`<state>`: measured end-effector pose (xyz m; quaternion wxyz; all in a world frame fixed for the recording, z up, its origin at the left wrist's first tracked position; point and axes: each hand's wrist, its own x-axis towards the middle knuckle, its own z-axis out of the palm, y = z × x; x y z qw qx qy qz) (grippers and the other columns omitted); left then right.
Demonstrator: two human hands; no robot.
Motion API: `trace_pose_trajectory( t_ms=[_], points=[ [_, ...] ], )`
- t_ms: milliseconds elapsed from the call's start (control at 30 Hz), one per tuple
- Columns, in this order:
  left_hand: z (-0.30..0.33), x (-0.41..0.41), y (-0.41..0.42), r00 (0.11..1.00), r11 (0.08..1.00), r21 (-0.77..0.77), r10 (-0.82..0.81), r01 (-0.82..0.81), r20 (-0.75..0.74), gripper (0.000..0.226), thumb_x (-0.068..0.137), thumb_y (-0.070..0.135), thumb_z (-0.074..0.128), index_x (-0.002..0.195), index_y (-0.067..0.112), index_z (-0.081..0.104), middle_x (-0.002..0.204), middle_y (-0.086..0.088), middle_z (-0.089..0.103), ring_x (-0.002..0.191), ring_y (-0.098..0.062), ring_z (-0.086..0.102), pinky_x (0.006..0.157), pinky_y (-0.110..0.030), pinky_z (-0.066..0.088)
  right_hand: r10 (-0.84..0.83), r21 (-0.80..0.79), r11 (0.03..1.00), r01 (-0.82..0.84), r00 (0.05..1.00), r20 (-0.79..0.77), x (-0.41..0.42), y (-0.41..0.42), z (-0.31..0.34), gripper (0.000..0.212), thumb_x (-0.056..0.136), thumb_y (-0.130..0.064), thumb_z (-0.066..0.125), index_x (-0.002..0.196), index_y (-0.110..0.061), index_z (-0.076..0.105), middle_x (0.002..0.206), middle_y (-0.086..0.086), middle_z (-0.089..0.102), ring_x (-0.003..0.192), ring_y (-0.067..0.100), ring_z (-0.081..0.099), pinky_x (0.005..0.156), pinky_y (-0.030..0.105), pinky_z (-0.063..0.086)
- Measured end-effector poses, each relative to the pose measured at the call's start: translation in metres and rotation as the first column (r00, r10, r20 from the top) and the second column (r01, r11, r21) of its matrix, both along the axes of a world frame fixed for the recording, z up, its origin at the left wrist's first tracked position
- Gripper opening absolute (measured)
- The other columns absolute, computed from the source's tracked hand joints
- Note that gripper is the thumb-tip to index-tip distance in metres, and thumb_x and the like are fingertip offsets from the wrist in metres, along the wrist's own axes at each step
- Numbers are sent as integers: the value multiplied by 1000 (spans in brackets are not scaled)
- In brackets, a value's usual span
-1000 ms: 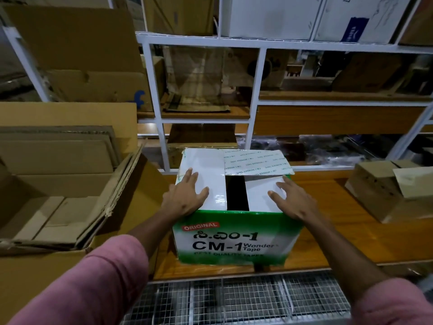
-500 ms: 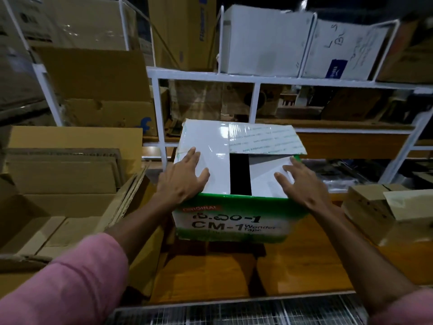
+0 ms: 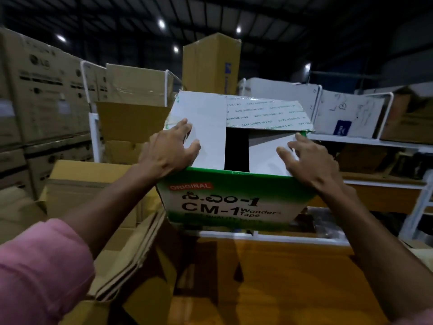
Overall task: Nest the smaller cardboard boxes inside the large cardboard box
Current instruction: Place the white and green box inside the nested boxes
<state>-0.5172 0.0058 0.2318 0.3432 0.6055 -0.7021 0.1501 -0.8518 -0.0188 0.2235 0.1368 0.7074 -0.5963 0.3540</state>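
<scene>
A green and white box (image 3: 234, 205) printed "CM-1 Wonder Tape" hangs in the air above the wooden shelf. Its white top flaps are partly folded in, leaving a dark gap in the middle. My left hand (image 3: 166, 153) grips the near left top corner, with its fingers bent over the left flap. My right hand (image 3: 309, 160) grips the near right top corner the same way. The large brown cardboard box (image 3: 126, 254) stands open at the lower left, its flaps leaning out beside the lifted box.
The orange wooden shelf (image 3: 281, 277) lies below the box, with a white rack rail (image 3: 269, 236) behind it. Stacked LG cartons (image 3: 42, 90) fill the left. White boxes (image 3: 346, 113) and a tall brown carton (image 3: 210, 64) stand behind.
Both hands have lifted the green and white box off the wooden shelf and raised it high. My view has tilted up toward the ceiling.
</scene>
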Motion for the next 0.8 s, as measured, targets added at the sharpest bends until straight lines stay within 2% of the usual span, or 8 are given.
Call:
trace_pose_trajectory(
  t_ms=[133, 267, 433, 600, 700, 800],
  points=[
    [20, 46, 22, 998, 997, -48, 56, -56, 4, 62, 97, 57, 43, 152, 29, 41, 164, 12, 31, 131, -38, 53, 97, -54, 47, 62, -28, 998, -63, 998, -11, 48, 9, 21, 75, 96, -71, 34, 142, -17, 57, 164, 5, 34, 139, 37, 47, 108, 60, 40],
    [32, 112, 43, 996, 993, -76, 87, -86, 8, 63, 96, 57, 44, 152, 28, 41, 163, 12, 33, 134, -35, 51, 102, -55, 44, 95, -53, 994, -96, 995, -29, 115, 14, 32, 75, 95, -73, 32, 137, -18, 62, 163, 5, 36, 127, 38, 56, 96, 51, 46],
    [34, 225, 65, 992, 991, -58, 124, -125, -12, 65, 96, 59, 45, 155, 32, 38, 162, 14, 32, 137, -33, 49, 104, -57, 44, 127, -43, 991, -127, 992, -15, 231, 27, 34, 79, 91, -76, 28, 132, -20, 66, 160, 6, 42, 124, 40, 58, 99, 58, 49],
    [21, 354, 84, 986, 985, 49, 165, -165, -8, 72, 89, 66, 40, 154, 36, 38, 162, 15, 32, 137, -34, 48, 108, -61, 41, 153, 18, 988, -152, 987, -54, 364, 42, 22, 69, 96, -71, 33, 127, -21, 68, 160, 5, 43, 128, 39, 55, 100, 58, 48],
    [3, 420, 92, 985, 980, 111, 171, -168, -21, 67, 93, 61, 45, 155, 35, 38, 161, 9, 37, 132, -34, 53, 106, -57, 45, 179, 78, 982, -172, 980, -86, 430, 49, 4, 61, 101, -64, 37, 125, -18, 70, 160, 8, 42, 129, 38, 55, 101, 55, 44],
    [-16, 466, 93, 983, 961, 215, 184, -174, -26, 75, 86, 68, 39, 154, 37, 39, 159, 6, 41, 133, -34, 53, 106, -54, 45, 214, 149, 968, -200, 973, -88, 475, 51, -19, 58, 103, -60, 38, 121, -15, 71, 155, 11, 48, 126, 36, 57, 96, 49, 44]
  ],
)
